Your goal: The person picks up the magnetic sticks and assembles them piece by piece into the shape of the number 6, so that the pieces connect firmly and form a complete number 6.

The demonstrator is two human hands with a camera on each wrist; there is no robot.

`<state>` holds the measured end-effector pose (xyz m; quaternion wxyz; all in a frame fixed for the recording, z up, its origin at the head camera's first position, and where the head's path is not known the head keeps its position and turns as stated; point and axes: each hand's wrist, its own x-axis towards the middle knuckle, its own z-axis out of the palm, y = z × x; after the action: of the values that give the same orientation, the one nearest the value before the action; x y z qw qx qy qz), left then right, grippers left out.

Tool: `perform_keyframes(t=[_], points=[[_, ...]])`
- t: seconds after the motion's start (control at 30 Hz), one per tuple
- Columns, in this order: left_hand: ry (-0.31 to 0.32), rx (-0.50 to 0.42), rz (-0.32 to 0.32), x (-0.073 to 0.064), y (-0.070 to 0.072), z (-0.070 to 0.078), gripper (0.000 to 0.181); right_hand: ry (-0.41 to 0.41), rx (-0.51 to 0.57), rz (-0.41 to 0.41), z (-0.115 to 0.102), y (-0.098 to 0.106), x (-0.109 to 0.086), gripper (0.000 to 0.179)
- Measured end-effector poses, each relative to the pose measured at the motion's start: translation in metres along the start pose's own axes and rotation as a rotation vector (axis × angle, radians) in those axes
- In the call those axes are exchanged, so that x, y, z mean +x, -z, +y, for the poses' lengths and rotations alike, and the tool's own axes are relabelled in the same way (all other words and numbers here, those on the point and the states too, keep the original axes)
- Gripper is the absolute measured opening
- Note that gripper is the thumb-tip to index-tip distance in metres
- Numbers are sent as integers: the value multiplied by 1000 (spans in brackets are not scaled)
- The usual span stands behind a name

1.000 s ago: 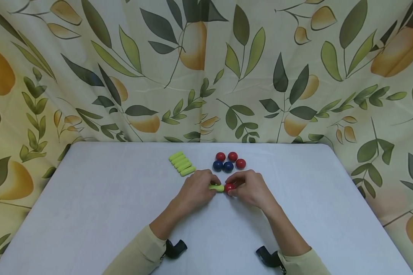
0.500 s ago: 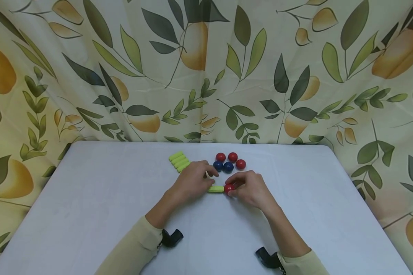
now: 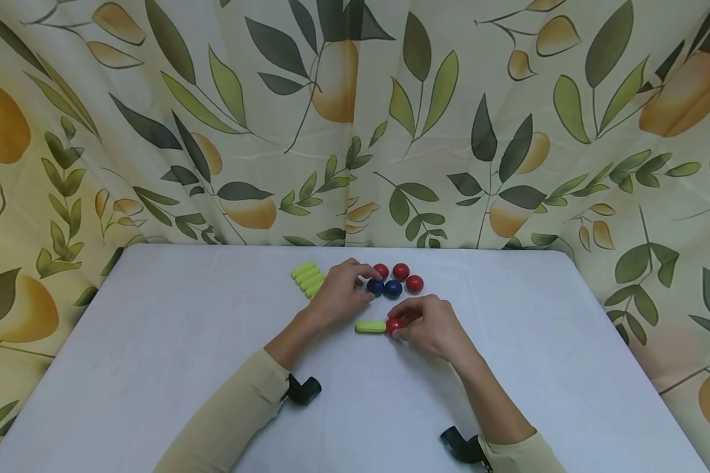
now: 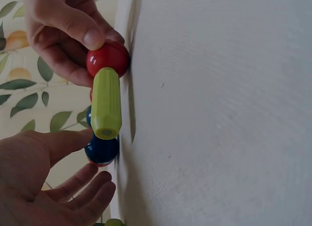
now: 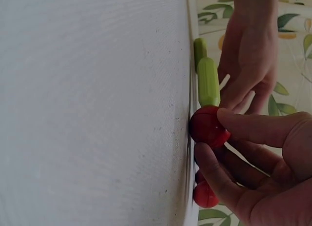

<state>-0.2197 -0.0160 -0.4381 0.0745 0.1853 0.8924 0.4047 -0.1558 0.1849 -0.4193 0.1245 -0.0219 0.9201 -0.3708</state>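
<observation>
My right hand point(image 3: 432, 323) pinches a red ball point(image 5: 208, 126) between thumb and fingers, low over the white table. A yellow-green ribbed rod point(image 4: 106, 104) sticks out from that ball to the left, its other end free. The left hand point(image 3: 342, 289) is at the ball cluster, thumb and fingers spread on either side of a blue ball point(image 3: 375, 287). In the left wrist view its thumb and fingertips point(image 4: 100, 179) lie loosely by the blue ball, partly hidden behind the rod. A second blue ball point(image 3: 393, 289) sits just right of it.
Several red balls point(image 3: 415, 284) stand behind and beside the blue ones. Left of them lie several more yellow-green rods point(image 3: 307, 279) side by side, partly covered by the left hand. A patterned curtain point(image 3: 355, 131) hangs behind the white table point(image 3: 213, 315).
The left hand has let go of the yellow-green rod and moved away from the body to the blue ball. The right hand keeps holding the red ball in place.
</observation>
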Motion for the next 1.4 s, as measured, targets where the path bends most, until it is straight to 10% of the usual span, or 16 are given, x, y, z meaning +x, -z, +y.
perform_keyframes(t=[1.4], points=[[-25,-43,27,-6,-6,-4,23,-9,10,4,1,0,0,22]])
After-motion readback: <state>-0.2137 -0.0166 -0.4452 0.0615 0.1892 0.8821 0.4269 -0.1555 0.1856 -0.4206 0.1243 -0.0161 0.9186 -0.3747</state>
